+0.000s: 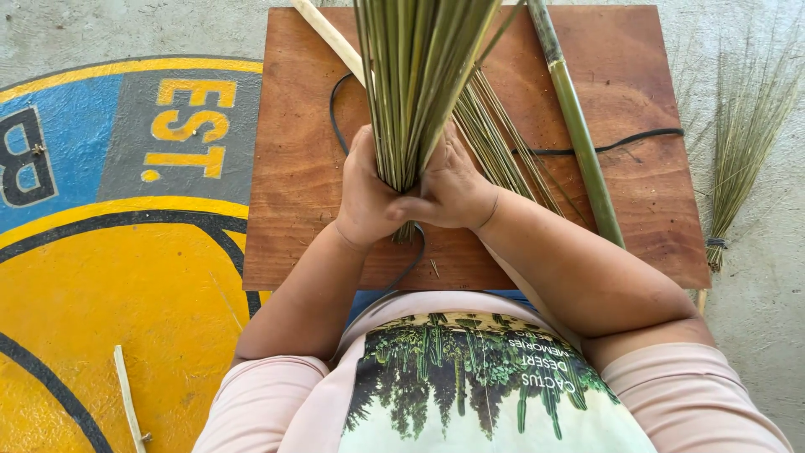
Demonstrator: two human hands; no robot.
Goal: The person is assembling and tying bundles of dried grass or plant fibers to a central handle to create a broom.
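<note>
1. The left hand [366, 191] and right hand [449, 189] both have their fingers closed around the base of an upright bundle of green reed stalks [419, 84], held over the near middle of the wooden table [293, 193].
2. A second stalk bundle [503, 143] lies flat just beside the right hand.
3. A thick green bamboo pole [583, 143] crosses the table's right half, over a black cord [620, 143].
4. A tied grass broom head [738, 143] lies on the floor past the right edge.

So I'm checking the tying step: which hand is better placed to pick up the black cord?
Probably the left hand. The black cord loops on the wooden board just beside it. The right hand also clasps the bundle of green sticks, farther from that loop.
</note>
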